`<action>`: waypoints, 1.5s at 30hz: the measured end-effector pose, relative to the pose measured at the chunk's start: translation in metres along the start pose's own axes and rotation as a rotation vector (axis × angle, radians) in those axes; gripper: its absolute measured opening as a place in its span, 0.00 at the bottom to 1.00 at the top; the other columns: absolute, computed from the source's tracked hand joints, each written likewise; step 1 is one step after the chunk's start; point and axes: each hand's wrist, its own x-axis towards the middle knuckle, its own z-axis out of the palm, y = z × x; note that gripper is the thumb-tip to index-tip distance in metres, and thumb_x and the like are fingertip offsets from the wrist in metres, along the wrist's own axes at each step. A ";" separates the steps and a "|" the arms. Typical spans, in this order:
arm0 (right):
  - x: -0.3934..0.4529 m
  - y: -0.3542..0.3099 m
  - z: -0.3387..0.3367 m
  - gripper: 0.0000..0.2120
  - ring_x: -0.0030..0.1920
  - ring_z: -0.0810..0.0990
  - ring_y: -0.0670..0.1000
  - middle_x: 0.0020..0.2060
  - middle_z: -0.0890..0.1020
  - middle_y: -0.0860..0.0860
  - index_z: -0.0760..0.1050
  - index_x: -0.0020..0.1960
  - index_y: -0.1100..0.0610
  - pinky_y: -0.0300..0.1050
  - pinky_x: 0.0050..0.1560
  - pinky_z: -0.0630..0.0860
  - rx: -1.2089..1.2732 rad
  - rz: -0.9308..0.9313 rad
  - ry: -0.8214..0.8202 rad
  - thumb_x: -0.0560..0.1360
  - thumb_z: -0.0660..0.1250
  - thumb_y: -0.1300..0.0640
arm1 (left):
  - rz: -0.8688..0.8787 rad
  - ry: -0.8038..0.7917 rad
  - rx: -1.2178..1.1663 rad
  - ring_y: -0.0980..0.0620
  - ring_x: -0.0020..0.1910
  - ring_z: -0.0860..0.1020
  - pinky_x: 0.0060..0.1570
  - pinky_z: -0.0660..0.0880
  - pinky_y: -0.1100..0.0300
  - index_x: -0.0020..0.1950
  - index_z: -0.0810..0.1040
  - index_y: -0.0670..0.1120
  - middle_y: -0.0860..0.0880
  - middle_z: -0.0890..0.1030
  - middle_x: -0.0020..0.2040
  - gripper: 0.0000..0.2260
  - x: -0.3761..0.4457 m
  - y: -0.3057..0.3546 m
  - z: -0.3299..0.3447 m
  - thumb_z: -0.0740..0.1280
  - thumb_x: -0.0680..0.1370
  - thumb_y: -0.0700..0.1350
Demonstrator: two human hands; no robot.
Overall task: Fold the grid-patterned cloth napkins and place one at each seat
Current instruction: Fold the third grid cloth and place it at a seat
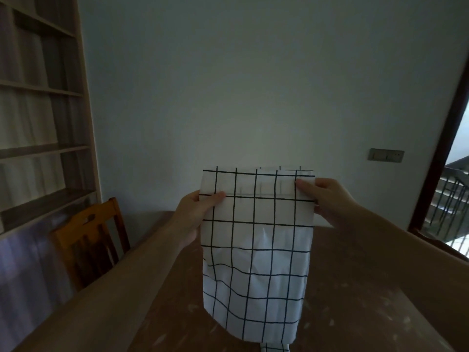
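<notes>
The napkin (pixel 256 250) is thin white cloth printed with a dark line grid of roughly square cells. It is held up in the air in front of the wall (pixel 253 85), hanging as a tall rectangle. The top edge is straight and taut; a second layer shows faintly through along the top band, so the cloth appears doubled there. The lower half is softer, with wavy grid lines and a rounded bottom-left corner. A small further piece of grid cloth (pixel 275 348) shows at the bottom frame edge; whether it is the same napkin cannot be told.

Left hand (pixel 195 212): pinches the napkin's left edge near the top, thumb lying across the front of the cloth, remaining fingers hidden behind it.

Right hand (pixel 330 199): pinches the right edge near the top, slightly higher than the left hand, thumb on the front, fingers curled behind.

The napkin spans between the two hands and hangs below them, over the table (pixel 342 301). The table is brown wood with a worn, mottled top showing pale scuffs.

A wooden chair (pixel 88 240) with a slatted back stands at the table's left side. Pale wooden shelves (pixel 43 97) fill the left wall. A grey switch plate (pixel 386 155) sits on the wall at right, near a dark door frame (pixel 441 148).
</notes>
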 end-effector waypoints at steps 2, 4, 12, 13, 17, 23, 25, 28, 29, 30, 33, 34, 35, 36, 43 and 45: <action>0.001 -0.001 -0.002 0.11 0.44 0.84 0.53 0.43 0.84 0.57 0.80 0.49 0.63 0.43 0.40 0.80 -0.009 0.007 -0.002 0.77 0.67 0.55 | -0.020 -0.021 -0.029 0.45 0.50 0.84 0.49 0.80 0.48 0.52 0.82 0.44 0.44 0.86 0.49 0.09 0.001 0.000 0.000 0.71 0.75 0.46; 0.001 -0.003 -0.004 0.12 0.44 0.84 0.53 0.44 0.84 0.58 0.80 0.50 0.64 0.43 0.39 0.80 -0.011 0.008 0.015 0.77 0.67 0.54 | -0.036 -0.040 -0.044 0.45 0.52 0.83 0.53 0.79 0.46 0.55 0.82 0.42 0.43 0.85 0.51 0.12 0.001 0.000 0.001 0.70 0.76 0.48; 0.003 -0.002 -0.011 0.13 0.40 0.84 0.51 0.40 0.84 0.56 0.81 0.44 0.62 0.45 0.38 0.80 -0.030 0.000 0.051 0.76 0.68 0.51 | -0.016 -0.029 -0.044 0.45 0.52 0.83 0.51 0.79 0.49 0.54 0.83 0.42 0.43 0.86 0.50 0.11 0.005 -0.004 0.006 0.69 0.77 0.47; 0.004 -0.001 -0.011 0.13 0.39 0.84 0.51 0.40 0.84 0.56 0.81 0.44 0.61 0.44 0.37 0.80 -0.025 0.004 0.054 0.76 0.68 0.51 | -0.012 -0.022 -0.037 0.45 0.52 0.83 0.51 0.79 0.49 0.54 0.83 0.42 0.43 0.86 0.50 0.11 0.005 -0.006 0.006 0.69 0.77 0.48; 0.005 0.003 -0.016 0.13 0.40 0.84 0.52 0.40 0.84 0.57 0.81 0.44 0.62 0.43 0.39 0.80 -0.053 0.009 0.039 0.76 0.68 0.51 | 0.016 -0.018 -0.016 0.47 0.51 0.83 0.50 0.78 0.52 0.52 0.83 0.42 0.45 0.86 0.48 0.10 0.006 -0.008 0.009 0.69 0.77 0.47; 0.008 -0.006 -0.018 0.21 0.35 0.78 0.54 0.33 0.81 0.52 0.82 0.40 0.57 0.42 0.37 0.71 -0.458 -0.174 0.204 0.73 0.67 0.40 | 0.197 -0.036 0.256 0.56 0.41 0.80 0.45 0.75 0.64 0.43 0.83 0.46 0.48 0.83 0.42 0.05 -0.002 0.000 0.028 0.72 0.76 0.47; 0.006 -0.014 -0.011 0.25 0.37 0.82 0.55 0.36 0.84 0.54 0.82 0.42 0.57 0.39 0.36 0.73 -0.605 -0.272 0.229 0.73 0.63 0.35 | 0.240 -0.101 0.338 0.54 0.36 0.77 0.40 0.73 0.63 0.40 0.83 0.44 0.46 0.80 0.37 0.08 -0.004 0.001 0.034 0.72 0.76 0.48; 0.001 -0.027 0.015 0.33 0.45 0.81 0.46 0.45 0.83 0.46 0.80 0.53 0.51 0.38 0.42 0.75 -0.698 -0.326 -0.022 0.66 0.57 0.26 | 0.284 -0.244 0.424 0.49 0.35 0.71 0.38 0.68 0.55 0.40 0.81 0.37 0.43 0.76 0.35 0.15 -0.006 -0.001 0.040 0.72 0.75 0.50; 0.000 -0.029 0.023 0.36 0.47 0.81 0.46 0.47 0.83 0.46 0.79 0.56 0.50 0.40 0.46 0.77 -0.689 -0.303 -0.130 0.64 0.56 0.25 | 0.284 -0.265 0.447 0.49 0.34 0.70 0.37 0.66 0.56 0.37 0.81 0.40 0.43 0.74 0.34 0.13 -0.007 -0.001 0.041 0.73 0.74 0.49; -0.001 -0.031 0.030 0.36 0.47 0.82 0.48 0.47 0.83 0.46 0.79 0.56 0.49 0.44 0.47 0.79 -0.686 -0.290 -0.208 0.64 0.57 0.24 | 0.284 -0.286 0.462 0.50 0.32 0.68 0.35 0.65 0.57 0.33 0.81 0.45 0.45 0.73 0.31 0.12 -0.008 -0.001 0.043 0.73 0.75 0.48; 0.000 -0.029 0.041 0.22 0.31 0.76 0.52 0.34 0.82 0.51 0.82 0.46 0.53 0.47 0.33 0.73 -0.628 -0.313 -0.258 0.71 0.64 0.35 | 0.292 -0.329 0.486 0.50 0.31 0.65 0.34 0.62 0.58 0.29 0.78 0.51 0.47 0.70 0.29 0.15 -0.013 0.001 0.046 0.72 0.75 0.46; 0.001 -0.028 0.043 0.19 0.27 0.70 0.49 0.29 0.77 0.52 0.81 0.42 0.58 0.43 0.29 0.68 -0.581 -0.336 -0.240 0.74 0.66 0.42 | 0.296 -0.341 0.478 0.49 0.31 0.65 0.34 0.62 0.57 0.29 0.76 0.49 0.46 0.69 0.30 0.15 -0.014 0.001 0.046 0.72 0.75 0.46; 0.001 -0.027 0.044 0.18 0.26 0.66 0.46 0.26 0.73 0.52 0.79 0.39 0.63 0.40 0.27 0.64 -0.555 -0.361 -0.211 0.76 0.67 0.47 | 0.304 -0.347 0.473 0.49 0.31 0.64 0.33 0.61 0.57 0.31 0.74 0.46 0.46 0.68 0.30 0.15 -0.015 0.002 0.044 0.72 0.76 0.46; 0.001 -0.026 0.045 0.19 0.25 0.64 0.45 0.26 0.70 0.52 0.77 0.37 0.67 0.37 0.26 0.62 -0.552 -0.393 -0.174 0.77 0.67 0.51 | 0.313 -0.350 0.479 0.51 0.29 0.63 0.31 0.59 0.58 0.31 0.72 0.44 0.47 0.66 0.29 0.16 -0.015 0.002 0.042 0.71 0.77 0.47; 0.011 -0.032 0.015 0.21 0.25 0.62 0.45 0.24 0.65 0.49 0.69 0.31 0.61 0.36 0.25 0.57 -0.633 -0.526 0.237 0.77 0.66 0.49 | 0.337 -0.183 0.678 0.56 0.23 0.58 0.26 0.57 0.63 0.28 0.62 0.47 0.54 0.59 0.24 0.24 -0.015 -0.010 0.008 0.66 0.76 0.58; 0.014 -0.032 0.005 0.22 0.25 0.62 0.46 0.25 0.66 0.50 0.70 0.32 0.63 0.37 0.25 0.56 -0.630 -0.532 0.287 0.77 0.66 0.48 | 0.321 -0.112 0.699 0.56 0.23 0.61 0.26 0.58 0.65 0.29 0.65 0.43 0.51 0.61 0.25 0.24 -0.014 -0.018 -0.002 0.67 0.76 0.58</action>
